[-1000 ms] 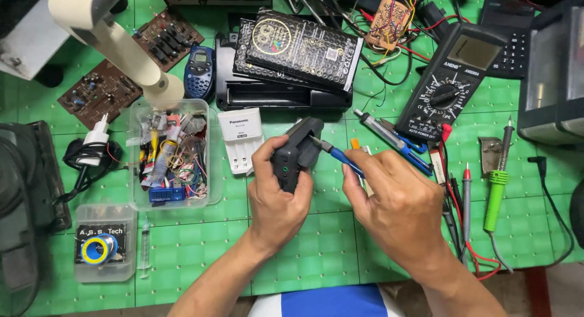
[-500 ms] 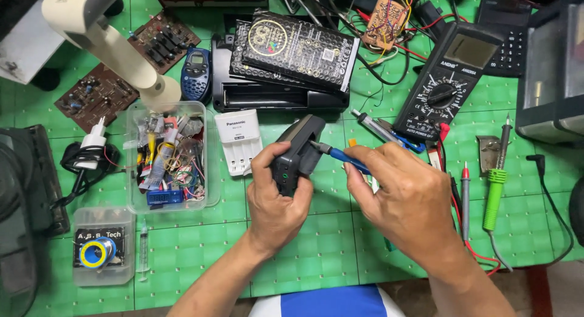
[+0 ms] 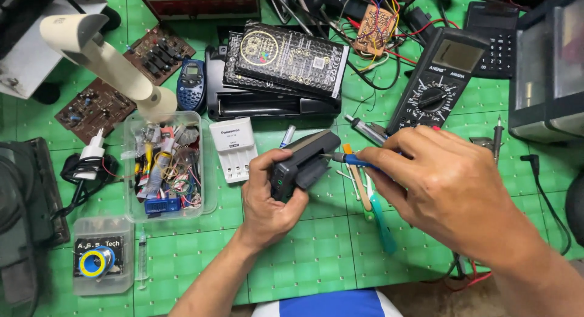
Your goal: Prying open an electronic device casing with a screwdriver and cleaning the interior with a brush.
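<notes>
**Screwdriver tip set against a small black device**

The left hand [image 3: 267,201] was wrapped around a small black device [image 3: 301,163], fingers curled over its near end and thumb along the side, holding it tilted just above the counter [image 3: 304,256]. The right hand [image 3: 447,189] pinched a blue-handled screwdriver [image 3: 353,161] between thumb and fingertips, with the metal tip touching the upper right side of the device.

Just beneath the right hand lay a teal-handled tool [image 3: 382,222] and a pale stick [image 3: 360,186], side by side on the green gridded mat. Beside the left hand, to its left, stood a white battery charger [image 3: 233,149], and further left a clear plastic tub [image 3: 167,168] crammed with wires and small parts. A syringe [image 3: 142,256] and a small clear box holding a blue-and-yellow ring [image 3: 97,262] sat near the front left corner.

Behind the device lay a black patterned package [image 3: 286,58] stacked on a long black unit. A digital multimeter [image 3: 439,80] rested behind the right hand, with a soldering iron [image 3: 368,129] just beside it. A blue handset [image 3: 191,86] and two brown circuit boards [image 3: 97,107] lay at the back left, near a cream lamp arm [image 3: 103,55].
</notes>
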